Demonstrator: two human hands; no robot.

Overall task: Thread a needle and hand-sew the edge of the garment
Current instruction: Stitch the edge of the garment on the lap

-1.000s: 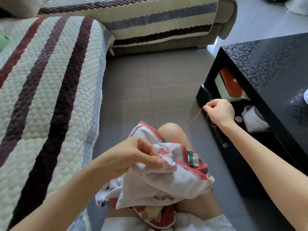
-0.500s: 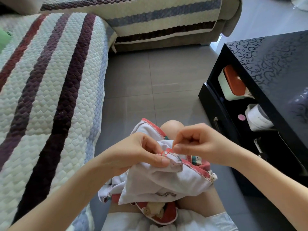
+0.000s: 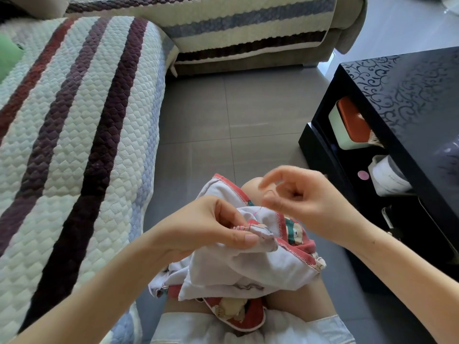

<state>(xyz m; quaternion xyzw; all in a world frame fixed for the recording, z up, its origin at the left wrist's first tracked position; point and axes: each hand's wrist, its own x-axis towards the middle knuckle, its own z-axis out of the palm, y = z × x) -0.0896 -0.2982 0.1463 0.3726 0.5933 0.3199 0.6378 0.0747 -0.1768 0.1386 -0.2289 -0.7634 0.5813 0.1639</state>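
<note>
Bottom centre, on lap: soft white garment (image 3: 238, 271), red-stitched edge, lying bunched. Left hand (image 3: 211, 229) grip pinching folded hem flat, keeping seam steady for stitching. Right hand (image 3: 305, 194) hovering just above, blurred; grip curling near pink thread (image 3: 257, 212), cannot tell if pinching. Left: quilted striped sofa cover (image 3: 74, 145). Right: glossy black counter (image 3: 409, 100).

- Bare forearms (image 3: 99, 281) are recorded behind the left hand (image 3: 201, 227) and right hand (image 3: 310, 202).
- White shorts (image 3: 310, 328), hem stitched, are worn below both hands.
- A bare knee (image 3: 250, 188) is noted between them.
</note>
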